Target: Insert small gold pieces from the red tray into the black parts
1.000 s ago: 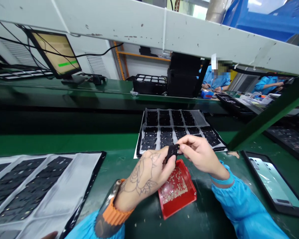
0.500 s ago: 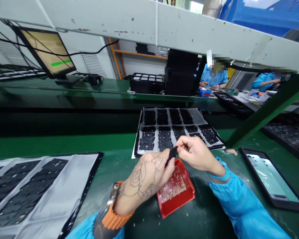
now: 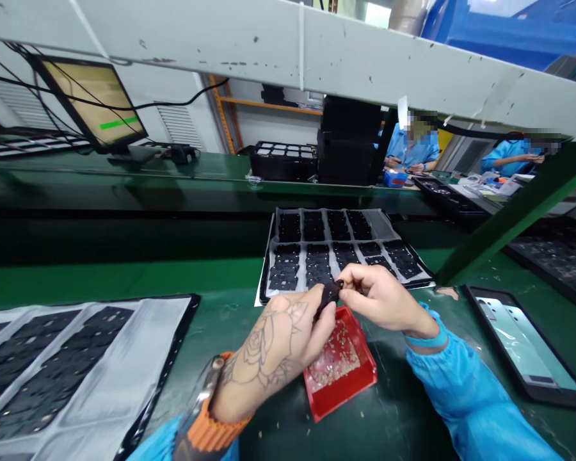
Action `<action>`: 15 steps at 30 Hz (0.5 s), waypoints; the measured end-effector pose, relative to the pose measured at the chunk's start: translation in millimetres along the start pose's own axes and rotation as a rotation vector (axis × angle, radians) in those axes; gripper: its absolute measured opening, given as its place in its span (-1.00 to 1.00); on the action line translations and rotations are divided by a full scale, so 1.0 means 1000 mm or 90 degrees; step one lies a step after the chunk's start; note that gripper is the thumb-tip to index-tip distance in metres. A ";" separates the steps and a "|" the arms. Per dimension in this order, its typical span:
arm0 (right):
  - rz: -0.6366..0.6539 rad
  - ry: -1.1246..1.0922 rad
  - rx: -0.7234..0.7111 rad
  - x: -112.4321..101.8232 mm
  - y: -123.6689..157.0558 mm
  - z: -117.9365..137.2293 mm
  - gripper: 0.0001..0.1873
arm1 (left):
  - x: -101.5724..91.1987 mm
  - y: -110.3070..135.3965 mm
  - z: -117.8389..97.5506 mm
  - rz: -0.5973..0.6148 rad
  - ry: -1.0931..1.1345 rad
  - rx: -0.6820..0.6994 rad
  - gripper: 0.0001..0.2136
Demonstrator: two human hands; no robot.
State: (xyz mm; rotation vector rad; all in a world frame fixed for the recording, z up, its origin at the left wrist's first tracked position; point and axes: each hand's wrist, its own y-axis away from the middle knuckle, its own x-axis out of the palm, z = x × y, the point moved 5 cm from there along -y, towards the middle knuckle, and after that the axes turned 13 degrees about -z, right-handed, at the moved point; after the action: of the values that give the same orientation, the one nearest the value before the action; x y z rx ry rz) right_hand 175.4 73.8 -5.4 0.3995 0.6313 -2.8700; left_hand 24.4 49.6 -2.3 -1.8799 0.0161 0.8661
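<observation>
The left hand (image 3: 276,339) gripped the black part (image 3: 330,294), which seemed light, thin and best taken by its edges, while the right hand (image 3: 381,298) pinched its corner.

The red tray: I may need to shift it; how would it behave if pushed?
The red tray looks thin-walled and like plastic, so probably light yet stiff. It sits low on the green table, so would likely slide, not tip. Small pale bits inside might scatter if jolted.
</observation>
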 end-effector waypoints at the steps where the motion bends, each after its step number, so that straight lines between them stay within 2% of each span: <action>1: 0.007 0.000 -0.004 -0.001 0.001 0.002 -0.89 | -0.001 -0.002 0.001 0.011 0.033 -0.025 -0.84; 6: 0.010 -0.032 0.004 -0.004 0.004 0.009 -0.89 | -0.003 -0.009 0.003 0.053 0.151 -0.114 -0.81; 15: 0.008 -0.049 0.014 -0.006 0.007 0.015 -0.87 | -0.006 -0.012 0.001 0.086 0.233 -0.179 -0.80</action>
State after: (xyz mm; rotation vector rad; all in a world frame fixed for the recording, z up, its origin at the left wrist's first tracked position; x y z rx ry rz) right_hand 179.6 61.6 6.2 0.2931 0.5830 -2.8662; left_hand 23.3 54.0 10.4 -2.3027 0.2601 0.6258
